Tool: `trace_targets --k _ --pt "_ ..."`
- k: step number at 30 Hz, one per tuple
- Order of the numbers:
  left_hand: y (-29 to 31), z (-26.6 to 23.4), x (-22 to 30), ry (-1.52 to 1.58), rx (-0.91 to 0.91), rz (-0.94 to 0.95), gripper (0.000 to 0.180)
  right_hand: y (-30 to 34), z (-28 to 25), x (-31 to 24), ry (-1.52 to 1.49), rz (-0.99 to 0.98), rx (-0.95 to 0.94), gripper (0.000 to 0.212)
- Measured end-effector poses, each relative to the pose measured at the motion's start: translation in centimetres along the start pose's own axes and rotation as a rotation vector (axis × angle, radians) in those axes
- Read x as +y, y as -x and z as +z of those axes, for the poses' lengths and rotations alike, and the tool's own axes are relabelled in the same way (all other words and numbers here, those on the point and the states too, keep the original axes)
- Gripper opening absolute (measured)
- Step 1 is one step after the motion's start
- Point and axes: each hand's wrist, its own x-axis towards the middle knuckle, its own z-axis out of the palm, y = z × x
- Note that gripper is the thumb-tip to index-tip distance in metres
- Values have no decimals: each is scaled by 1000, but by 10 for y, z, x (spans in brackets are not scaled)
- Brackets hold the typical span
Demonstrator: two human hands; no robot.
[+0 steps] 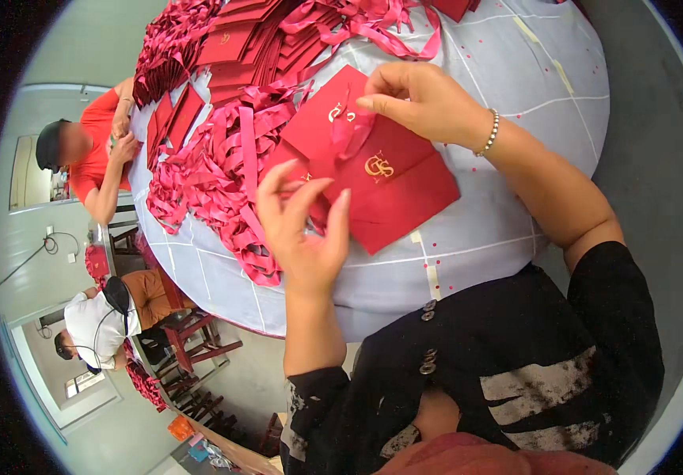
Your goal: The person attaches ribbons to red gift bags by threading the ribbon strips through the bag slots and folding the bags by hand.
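Red paper gift bags [409, 198] with gold printing lie overlapping on the cloth-covered table in front of me. A loop of pink-red ribbon [351, 134] rises over the top bags, partly blurred. My right hand [424, 99], wearing a beaded bracelet, is closed in a pinch at the ribbon's upper end; the exact grip is partly hidden. My left hand [303, 229] hovers at the near left corner of the bags, palm up, its fingers apart and nothing seen in them. Left of that hand lies a big tangled heap of ribbons [234, 158].
Stacked red bags [238, 47] and more ribbons fill the table's far left. A person in an orange-red shirt [100, 150] works at the table's left edge. Another person in white [112, 324] is farther off, near wooden stools [195, 340]. Small red dots speckle the tablecloth [507, 190].
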Motion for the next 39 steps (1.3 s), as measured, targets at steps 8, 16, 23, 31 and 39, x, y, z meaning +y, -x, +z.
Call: trace_targets --k 8,16,23,31,39 --pt "-3 -59 84 535 538 496 14 3 -14 2 449 -411 -166 21" --pt "-42 -88 142 1253 253 1075 33 7 7 8 372 -464 -234 58" --pt "-24 -104 139 1048 346 987 20 8 2 7 465 -380 -222 44" --pt "-32 -107 152 909 402 1024 22 -3 -19 13 631 -550 -108 23" --pt "-27 -102 156 944 663 1076 31 -9 -53 16 980 -507 201 17"
